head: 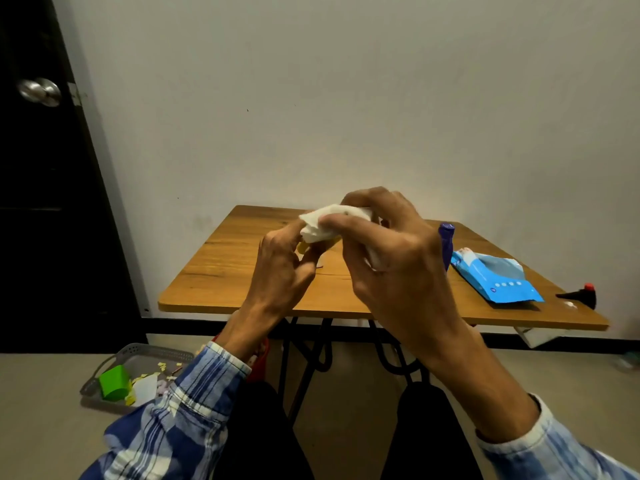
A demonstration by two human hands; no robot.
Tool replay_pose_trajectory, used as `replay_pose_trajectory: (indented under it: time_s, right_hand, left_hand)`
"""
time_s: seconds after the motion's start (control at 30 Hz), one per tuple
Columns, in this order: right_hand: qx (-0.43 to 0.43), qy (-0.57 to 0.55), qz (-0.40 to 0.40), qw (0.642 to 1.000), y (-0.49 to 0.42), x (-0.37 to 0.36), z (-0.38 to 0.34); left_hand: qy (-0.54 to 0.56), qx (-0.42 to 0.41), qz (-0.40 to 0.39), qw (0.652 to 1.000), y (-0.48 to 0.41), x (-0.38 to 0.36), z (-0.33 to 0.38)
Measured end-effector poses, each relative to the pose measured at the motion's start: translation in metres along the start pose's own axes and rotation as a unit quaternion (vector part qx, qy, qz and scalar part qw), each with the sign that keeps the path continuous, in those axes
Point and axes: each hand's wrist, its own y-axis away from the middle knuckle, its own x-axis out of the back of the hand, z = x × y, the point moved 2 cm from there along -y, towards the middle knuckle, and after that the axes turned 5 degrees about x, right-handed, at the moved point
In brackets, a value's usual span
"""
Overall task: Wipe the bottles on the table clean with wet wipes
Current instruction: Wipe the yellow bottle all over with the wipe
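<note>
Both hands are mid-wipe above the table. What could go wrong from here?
1. The upright blue bottle stands just past the right hand; a wrist swing could tip it.
2. The left hand only pinches the small yellow item, mostly hidden under the wet wipe; it might slip.
3. The black bottle lies near the right edge of the table and could roll off.

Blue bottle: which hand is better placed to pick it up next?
Probably the right hand: the blue bottle stands just beside it, while the left hand is farther away, holding a yellow item. The right does hold the wipe.
</note>
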Motion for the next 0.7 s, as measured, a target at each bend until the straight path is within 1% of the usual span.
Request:
replay_pose_trajectory:
  time_s: [0.13, 0.17, 0.23, 0.27, 0.3, 0.4, 0.47, 0.53, 0.63, 0.7]
  right_hand:
    - [-0.062, -0.027, 0.057, 0.996, -0.002, 0.007, 0.015]
    - [-0.052, -0.015, 0.049, 0.997, -0.001, 0.006, 0.012]
    - [0.006, 0.02, 0.014, 1.0, 0.005, -0.002, 0.001]
    - [0.023, 0.022, 0.008, 0.999, 0.008, -0.004, -0.002]
    - [0.011, 0.012, 0.017, 1.0, 0.009, -0.003, 0.002]
    - [-0.108, -0.057, 0.107, 0.987, 0.007, 0.012, 0.026]
    - [-0.133, -0.081, 0.14, 0.978, 0.006, 0.021, 0.03]
    - [-0.107, -0.078, 0.127, 0.983, 0.004, 0.019, 0.021]
    - [-0.059, -0.036, 0.06, 0.996, 0.004, 0.004, 0.004]
    - [-0.021, -0.004, 0.027, 0.999, 0.006, -0.005, -0.003]
  left_hand:
    - [-0.008, -0.035, 0.004, 0.999, -0.001, 0.004, 0.006]
    - [-0.002, -0.033, 0.01, 0.999, -0.001, 0.005, 0.006]
    - [0.014, -0.03, 0.025, 0.999, -0.001, 0.006, 0.007]
    - [0.015, -0.031, 0.025, 0.999, -0.001, 0.006, 0.006]
    - [0.011, -0.031, 0.023, 0.999, -0.001, 0.006, 0.005]
    - [0.002, -0.031, 0.026, 0.999, -0.002, 0.007, 0.004]
    - [0.005, -0.043, 0.031, 0.999, -0.002, 0.007, 0.007]
    - [0.007, -0.057, 0.028, 0.998, -0.003, 0.006, 0.009]
    - [0.002, -0.06, 0.025, 0.998, -0.001, 0.004, 0.005]
    - [-0.018, -0.055, 0.038, 0.998, 0.0, 0.005, 0.002]
